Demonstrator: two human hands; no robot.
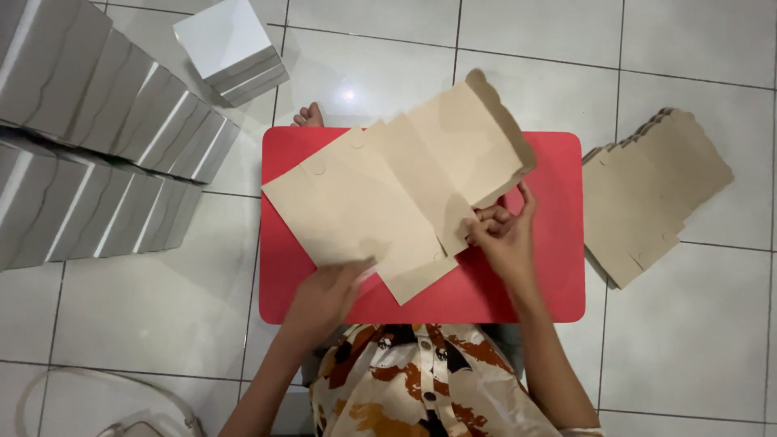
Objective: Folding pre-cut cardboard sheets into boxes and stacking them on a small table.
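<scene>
The flat brown cardboard box blank (388, 194) lies spread across the red tabletop (558, 275) in front of me, its scalloped flap at the far right end lifted and curling up off the surface. My left hand (328, 291) presses down on the blank's near edge, fingers flat and together on top of the card, holding nothing inside it. My right hand (502, 235) has its fingers curled and pinched on the card near the right side, just under the raised flap, with one finger pointing up along the flap's edge. Two small round cut marks show on the left panel of the blank.

To my right, on the white tiled floor (688, 340), a stack of the same brown blanks (655, 194) lies flat, just beside the tabletop. To my left stand rows of folded white boxes (105, 146), leaning against one another, and one finished white box (231, 50) sits apart beyond them. A bare foot (309, 116) peeks out at the far edge of the tabletop. My patterned shirt (421, 388) fills the bottom of the view.
</scene>
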